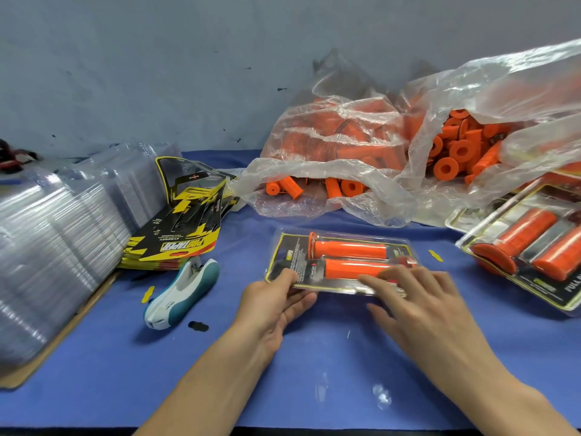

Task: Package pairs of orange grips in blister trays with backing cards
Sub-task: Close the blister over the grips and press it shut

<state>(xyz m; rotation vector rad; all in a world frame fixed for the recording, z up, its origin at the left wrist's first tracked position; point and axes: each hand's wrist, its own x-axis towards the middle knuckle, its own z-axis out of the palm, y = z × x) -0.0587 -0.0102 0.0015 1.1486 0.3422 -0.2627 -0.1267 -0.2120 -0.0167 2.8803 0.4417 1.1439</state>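
Blister tray (341, 262) with two orange grips (350, 249) and its backing card lies mid-tabletop (314, 366), long side across. Left hand (273, 305) pinches the tray's left near corner, thumb on top, fingers curled underneath. Right hand (421, 302) lies flat, fingers straight and spread, pressing on the tray's right near part; holds nothing. Card stack (176, 237) and clear tray stacks (59, 234) toward the left edge, stapler (182, 292) just in front of the cards. Bag of loose grips (408, 146) along the far edge. Finished packs (531, 247) at the right edge.
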